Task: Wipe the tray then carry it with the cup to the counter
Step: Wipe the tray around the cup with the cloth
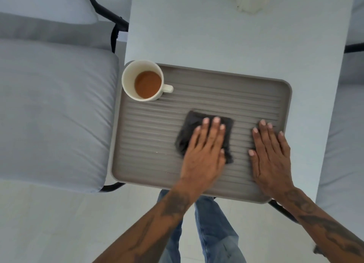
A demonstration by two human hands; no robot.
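Note:
A grey ribbed tray (149, 144) lies on a white table (187, 36), its near edge hanging over the table's front. A cream cup (146, 80) with brown drink stands on the tray's far left corner, handle pointing right. My left hand (204, 150) presses flat on a dark grey cloth (194, 120) near the tray's middle. My right hand (270, 154) rests flat on the tray's right side, fingers spread, holding nothing.
A pale cushioned chair (53, 109) with a black frame stands left of the table, close to the tray and cup. Another cushion (342, 124) is at the right. A whitish object (252, 0) sits at the table's far end. My legs in jeans are below the tray.

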